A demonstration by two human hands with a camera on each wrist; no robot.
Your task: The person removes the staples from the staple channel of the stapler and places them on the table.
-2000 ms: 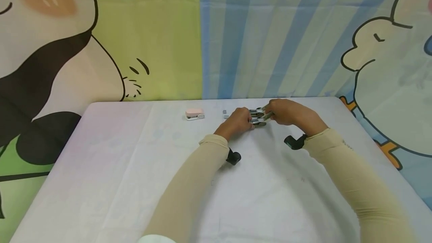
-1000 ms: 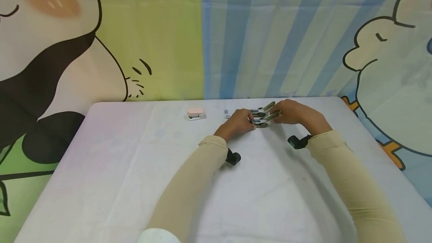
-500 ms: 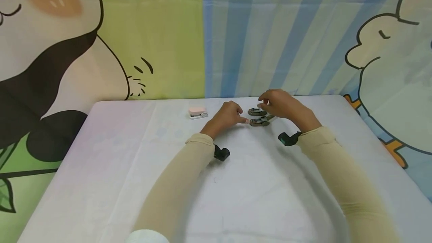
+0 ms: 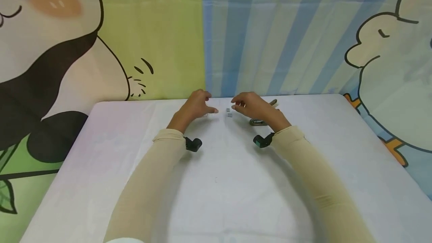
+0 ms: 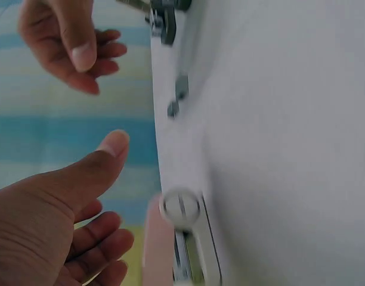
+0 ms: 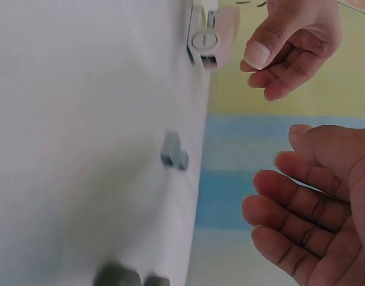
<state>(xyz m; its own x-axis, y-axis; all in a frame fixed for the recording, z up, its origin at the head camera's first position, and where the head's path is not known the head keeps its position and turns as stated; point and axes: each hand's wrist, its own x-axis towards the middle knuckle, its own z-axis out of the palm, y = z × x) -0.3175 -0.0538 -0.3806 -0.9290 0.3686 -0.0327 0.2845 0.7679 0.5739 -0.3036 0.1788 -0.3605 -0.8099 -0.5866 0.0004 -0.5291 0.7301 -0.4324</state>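
My left hand (image 4: 194, 110) hovers over the far edge of the white table with fingers loosely curved and nothing in them. Right beside it is a pink and white stapler (image 5: 158, 244), mostly hidden behind that hand in the head view. My right hand (image 4: 254, 107) hangs in the air too, fingers relaxed and bare. Between the hands lie two small grey blocks (image 4: 229, 115), like short strips of staples. A metal nail clipper (image 4: 258, 122) rests on the cloth beneath my right wrist, and the lever of a second clipper (image 4: 273, 102) shows behind that arm.
The white-covered table (image 4: 216, 190) runs up to a printed curtain (image 4: 249, 40) just behind the hands. A black wrist camera (image 4: 194, 144) sticks out below the left wrist, and another camera (image 4: 264, 140) below the right.
Both hands have released the two nail clippers, which now lie on the table. The left hand has moved left to the stapler; the right hand has moved left toward the small grey blocks.
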